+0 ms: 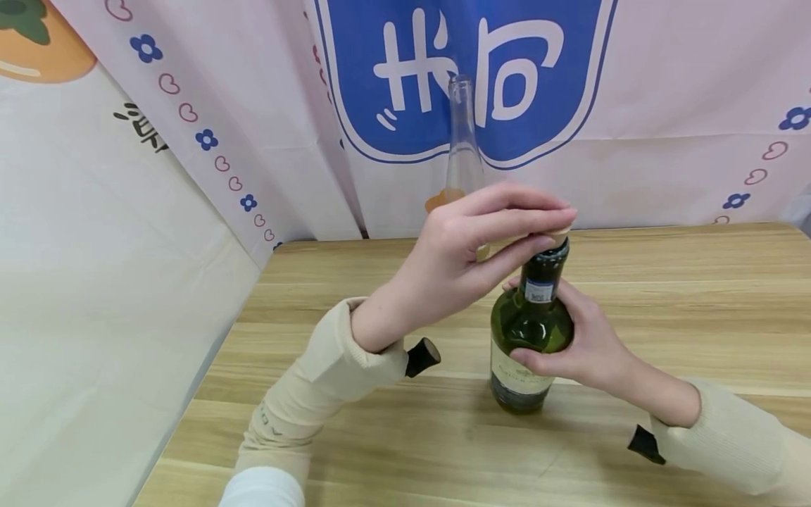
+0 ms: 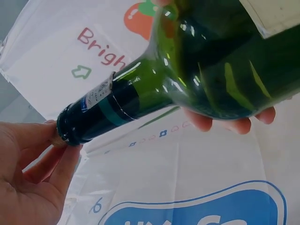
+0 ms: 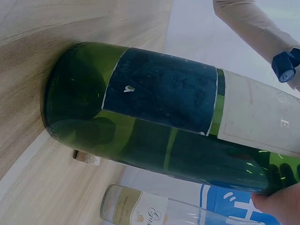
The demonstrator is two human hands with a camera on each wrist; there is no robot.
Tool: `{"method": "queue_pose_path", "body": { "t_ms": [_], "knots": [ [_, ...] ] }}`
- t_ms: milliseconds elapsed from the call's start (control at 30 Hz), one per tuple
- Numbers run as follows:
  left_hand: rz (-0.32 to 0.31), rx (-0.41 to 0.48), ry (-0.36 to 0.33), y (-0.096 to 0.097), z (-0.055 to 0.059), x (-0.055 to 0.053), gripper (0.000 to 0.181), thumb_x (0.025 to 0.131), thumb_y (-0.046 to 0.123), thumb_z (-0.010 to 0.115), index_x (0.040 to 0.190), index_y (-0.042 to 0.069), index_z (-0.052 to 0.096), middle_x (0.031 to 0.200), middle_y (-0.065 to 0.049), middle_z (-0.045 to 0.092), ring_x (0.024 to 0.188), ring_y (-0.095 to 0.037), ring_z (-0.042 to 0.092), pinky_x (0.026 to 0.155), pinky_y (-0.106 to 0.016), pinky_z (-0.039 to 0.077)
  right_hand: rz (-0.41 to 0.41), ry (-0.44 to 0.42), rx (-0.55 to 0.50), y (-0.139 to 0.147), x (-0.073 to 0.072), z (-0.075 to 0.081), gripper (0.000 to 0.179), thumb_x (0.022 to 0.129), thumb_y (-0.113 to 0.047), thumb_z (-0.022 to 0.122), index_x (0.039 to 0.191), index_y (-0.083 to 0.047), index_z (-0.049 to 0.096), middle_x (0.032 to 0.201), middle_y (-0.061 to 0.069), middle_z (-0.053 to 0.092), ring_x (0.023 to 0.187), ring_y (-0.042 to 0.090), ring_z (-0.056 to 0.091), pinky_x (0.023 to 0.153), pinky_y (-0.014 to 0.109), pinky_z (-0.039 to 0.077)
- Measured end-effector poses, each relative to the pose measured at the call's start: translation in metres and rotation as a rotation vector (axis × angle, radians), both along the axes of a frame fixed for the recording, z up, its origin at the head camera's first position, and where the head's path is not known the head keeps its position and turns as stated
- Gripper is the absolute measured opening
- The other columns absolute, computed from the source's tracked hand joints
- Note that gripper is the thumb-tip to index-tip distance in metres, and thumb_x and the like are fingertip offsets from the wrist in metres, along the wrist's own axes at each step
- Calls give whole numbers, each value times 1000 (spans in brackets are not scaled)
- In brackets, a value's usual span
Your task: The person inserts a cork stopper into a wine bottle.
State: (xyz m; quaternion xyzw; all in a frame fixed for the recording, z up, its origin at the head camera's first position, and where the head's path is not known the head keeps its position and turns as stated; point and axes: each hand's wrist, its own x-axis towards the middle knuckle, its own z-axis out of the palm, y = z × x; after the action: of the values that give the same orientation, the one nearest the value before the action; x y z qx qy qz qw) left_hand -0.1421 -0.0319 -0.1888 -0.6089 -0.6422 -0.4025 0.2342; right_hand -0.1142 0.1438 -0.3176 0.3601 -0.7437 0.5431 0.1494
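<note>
A dark green wine bottle [image 1: 531, 327] with a cream label stands on the wooden table in the head view. My right hand [image 1: 592, 341] grips it around the shoulder, thumb in front and fingers behind. At its mouth, my left hand [image 1: 472, 260] pinches a light-coloured cork [image 1: 559, 236] between thumb and fingertips from above. Seen in the left wrist view, those fingertips close around the rim of the dark neck [image 2: 98, 103] and mostly hide the cork. The right wrist view shows the bottle's base [image 3: 70, 93] down at the tabletop.
Behind the green bottle stands a clear glass bottle [image 1: 464, 151], its label visible in the right wrist view. A loose cork [image 3: 86, 157] lies on the table [image 1: 380, 436] near it. A printed cloth [image 1: 665, 176] hangs along the table's back edge.
</note>
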Motion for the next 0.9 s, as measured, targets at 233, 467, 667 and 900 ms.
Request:
{"method": "queue_pose_path", "body": {
  "t_ms": [233,467,667,900],
  "knots": [
    [-22,29,12,0,-5,-2,18,83,-6,60,99,-12,64,99,-20,64,103,-17,59,90,-26,46,-18,-2,6,-1,1,0,77,56,6,79,125,-3,46,115,8,57,99,9,56,83,19,46],
    [7,55,73,3,-10,0,18,85,-5,57,100,-12,63,100,-18,64,107,-20,57,94,-27,43,-28,-3,25,1,2,0,78,57,5,79,127,-3,45,114,-2,55,96,8,56,79,19,48],
    [21,65,71,3,-11,1,18,86,-5,57,101,-12,63,101,-18,64,109,-20,56,94,-28,43,-24,3,26,2,1,1,77,57,5,80,126,-4,45,113,-1,55,96,9,56,78,20,49],
    [-2,59,47,2,-10,-1,18,85,-6,58,100,-12,63,100,-19,63,108,-20,57,93,-29,44,-25,0,15,1,2,0,76,57,6,80,124,-2,47,114,0,55,96,8,56,80,19,48]
  ]
}}
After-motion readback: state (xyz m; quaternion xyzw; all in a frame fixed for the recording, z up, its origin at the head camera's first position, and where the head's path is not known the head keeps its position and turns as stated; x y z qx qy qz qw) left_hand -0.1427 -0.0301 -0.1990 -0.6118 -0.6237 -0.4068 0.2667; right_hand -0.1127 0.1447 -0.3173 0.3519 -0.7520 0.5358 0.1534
